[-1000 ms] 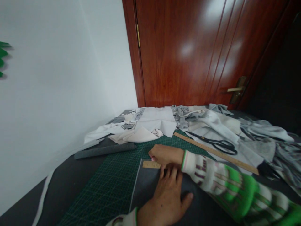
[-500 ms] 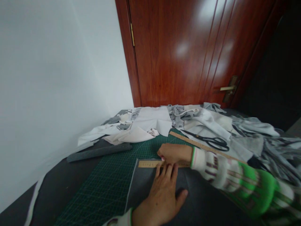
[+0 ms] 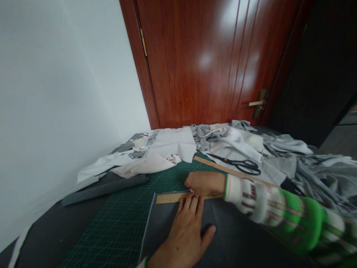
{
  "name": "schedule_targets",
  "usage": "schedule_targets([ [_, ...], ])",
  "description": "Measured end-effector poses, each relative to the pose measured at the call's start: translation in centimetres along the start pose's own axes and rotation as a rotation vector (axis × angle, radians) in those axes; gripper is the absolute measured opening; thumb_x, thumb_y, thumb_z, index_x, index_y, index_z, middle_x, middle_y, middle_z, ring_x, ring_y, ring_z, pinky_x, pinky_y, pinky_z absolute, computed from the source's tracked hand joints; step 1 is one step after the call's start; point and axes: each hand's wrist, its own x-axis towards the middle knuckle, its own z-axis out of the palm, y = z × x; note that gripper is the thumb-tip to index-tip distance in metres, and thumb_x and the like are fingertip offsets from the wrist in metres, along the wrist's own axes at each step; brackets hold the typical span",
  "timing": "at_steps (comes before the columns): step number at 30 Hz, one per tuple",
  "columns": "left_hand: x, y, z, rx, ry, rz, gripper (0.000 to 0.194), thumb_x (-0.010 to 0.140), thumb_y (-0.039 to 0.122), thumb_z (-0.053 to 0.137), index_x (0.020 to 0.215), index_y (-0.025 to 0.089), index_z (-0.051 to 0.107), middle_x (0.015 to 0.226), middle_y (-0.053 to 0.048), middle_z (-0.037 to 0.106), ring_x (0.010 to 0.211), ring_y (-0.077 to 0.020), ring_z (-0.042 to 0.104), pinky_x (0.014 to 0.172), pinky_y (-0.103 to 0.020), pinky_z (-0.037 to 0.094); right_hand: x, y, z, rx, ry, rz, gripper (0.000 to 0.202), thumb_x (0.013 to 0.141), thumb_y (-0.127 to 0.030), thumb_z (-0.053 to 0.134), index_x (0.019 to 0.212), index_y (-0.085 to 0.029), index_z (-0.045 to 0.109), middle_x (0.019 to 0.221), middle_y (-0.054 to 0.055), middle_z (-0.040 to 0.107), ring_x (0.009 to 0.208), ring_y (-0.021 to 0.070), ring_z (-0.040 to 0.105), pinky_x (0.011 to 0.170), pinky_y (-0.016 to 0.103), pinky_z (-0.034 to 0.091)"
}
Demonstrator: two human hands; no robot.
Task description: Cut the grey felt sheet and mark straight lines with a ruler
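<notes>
My left hand lies flat, fingers stretched forward and thumb out to the side. Its fingertips press on a wooden ruler lying across the far edge of a dark grey piece of fabric. Just beyond those fingertips, my right hand is closed in a pinch over the ruler's edge. Whatever is between its fingers is hidden, apart from a small pinkish spot that may be a fingernail. The ruler's right part is covered by the right hand and sleeve. Under the fabric is a green gridded cutting mat.
Black-handled scissors lie beside a second wooden ruler at the right. White and grey cloth pieces are heaped along the back by the door. A rolled grey cloth lies left, near the wall.
The view has turned a little to the right, so the surroundings sit further left. My right hand seems slightly further right along the ruler; my left hand still presses on it.
</notes>
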Motion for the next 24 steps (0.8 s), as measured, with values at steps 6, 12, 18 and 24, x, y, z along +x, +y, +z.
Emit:
schedule_targets([
  [6,0.2,0.1,-0.1,0.069,-0.042,0.019,0.074,0.094,0.053,0.042,0.150,0.007,0.027,0.158,-0.019,0.021,0.145,-0.0358,0.018,0.118,-0.056,0.020,-1.3,0.3,-0.2,0.008,-0.028,0.038,0.025,0.086,-0.015,0.054,0.098,-0.004,0.074,0.094,0.021,0.075,0.087,0.0282,0.072,0.054,0.029,0.037],
  [12,0.5,-0.3,0.3,0.122,0.018,0.056,0.073,0.095,0.052,0.041,0.149,0.005,0.028,0.156,-0.020,0.026,0.144,-0.0366,0.023,0.116,-0.059,0.025,-3.0,0.7,-0.5,-0.002,-0.075,0.091,0.025,0.086,-0.008,0.052,0.100,-0.003,0.072,0.100,0.022,0.074,0.094,0.0285,0.071,0.061,0.028,0.040],
  [18,0.6,-0.7,0.6,0.213,0.053,0.104,0.071,0.096,0.053,0.039,0.147,0.003,0.033,0.152,-0.022,0.033,0.141,-0.0374,0.029,0.113,-0.058,0.031,-4.6,1.4,-0.2,0.000,-0.102,0.130,0.025,0.089,-0.010,0.051,0.101,-0.003,0.072,0.100,0.021,0.074,0.096,0.0280,0.070,0.065,0.027,0.043],
  [24,0.5,-0.8,0.9,0.277,0.119,0.129,0.070,0.096,0.053,0.039,0.146,0.004,0.036,0.150,-0.022,0.038,0.139,-0.0359,0.034,0.111,-0.056,0.036,-6.0,2.1,-0.1,-0.002,-0.128,0.195,0.024,0.087,-0.008,0.053,0.101,-0.003,0.072,0.100,0.021,0.074,0.094,0.0285,0.071,0.064,0.028,0.045],
])
